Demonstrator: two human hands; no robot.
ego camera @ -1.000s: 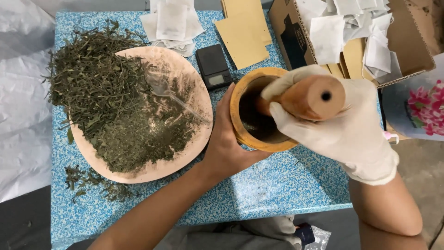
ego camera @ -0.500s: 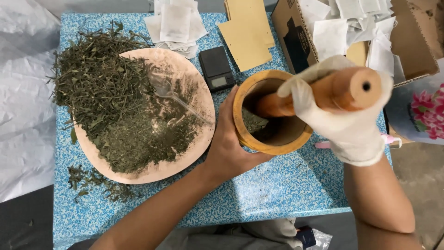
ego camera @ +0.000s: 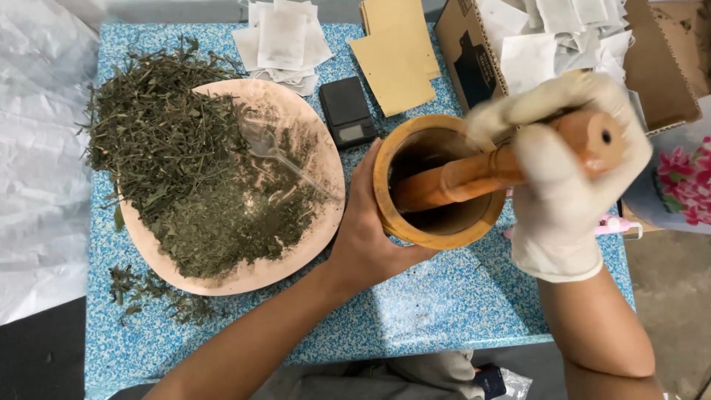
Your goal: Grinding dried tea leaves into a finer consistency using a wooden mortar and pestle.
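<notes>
The wooden mortar (ego camera: pixel 438 181) stood on the blue speckled table (ego camera: pixel 444 304), just right of the pink plate (ego camera: pixel 244 278), with its round rim facing up and its inside dark. A wooden pestle (ego camera: pixel 474 176) leaned into it, the lower end down inside the bowl toward the left wall and the upper end slanting out over the right rim. The right hand (ego camera: pixel 563 178), in a pale glove, was wrapped tight around the upper part of the pestle, fingers closed over the shaft so that only the flat end with a small hole showed past them. The bare left hand (ego camera: pixel 368 230) cupped the near left side of the mortar, palm and fingers pressed against its outer wall, thumb lying up along the rim side. The pink plate held a heap of dried green herbs (ego camera: pixel 178 163), coarse stems and leaves at the upper left and finer crumbled leaf toward the lower right, with a clear plastic spoon (ego camera: pixel 278 155) lying across it. A few loose sprigs lay on the table below the plate. A small black pocket scale (ego camera: pixel 346 111) sat just behind the mortar, beside tan paper envelopes (ego camera: pixel 392 55) and white paper sachets (ego camera: pixel 281 37). An open cardboard box (ego camera: pixel 474 59) with more white sachets stood at the upper right.
</notes>
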